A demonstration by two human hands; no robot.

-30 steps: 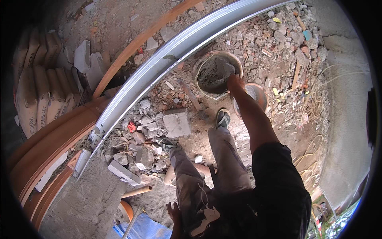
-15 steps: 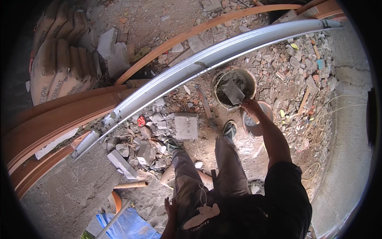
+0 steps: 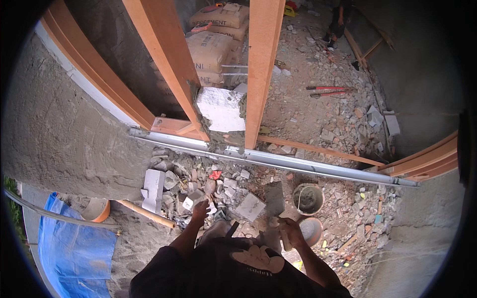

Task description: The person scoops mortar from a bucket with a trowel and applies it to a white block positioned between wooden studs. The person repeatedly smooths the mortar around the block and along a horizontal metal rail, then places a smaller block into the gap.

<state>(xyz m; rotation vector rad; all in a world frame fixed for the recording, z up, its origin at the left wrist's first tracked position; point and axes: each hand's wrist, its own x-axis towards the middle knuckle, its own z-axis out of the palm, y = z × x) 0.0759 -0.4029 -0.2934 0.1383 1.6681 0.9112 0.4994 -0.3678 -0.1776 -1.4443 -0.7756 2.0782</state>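
My right hand [image 3: 292,231] is closed round the pale handle of a trowel. The trowel's broad grey blade [image 3: 274,198] points away from me, beside a bucket [image 3: 323,202] of wet grey mortar and apart from it. Close to that hand stands a smaller reddish container [image 3: 320,227] with grey contents. My left hand [image 3: 200,212] hangs over the rubble with its fingers apart and nothing in it. Between my hands a grey block [image 3: 250,207] lies on the ground, near my feet.
Ahead, a metal channel [image 3: 318,167] crosses below orange-brown wooden posts [image 3: 262,69], with a white block [image 3: 222,111] between two of them. Cement bags [image 3: 211,52], red-handled cutters [image 3: 328,91] and another person [image 3: 340,22] are beyond. Rubble [image 3: 198,186] covers the ground; a blue tarp [image 3: 74,248] lies left.
The trowel has left the mortar bucket and moved left and nearer me in my right hand. My left hand has come forward. The view has tilted up toward the posts.
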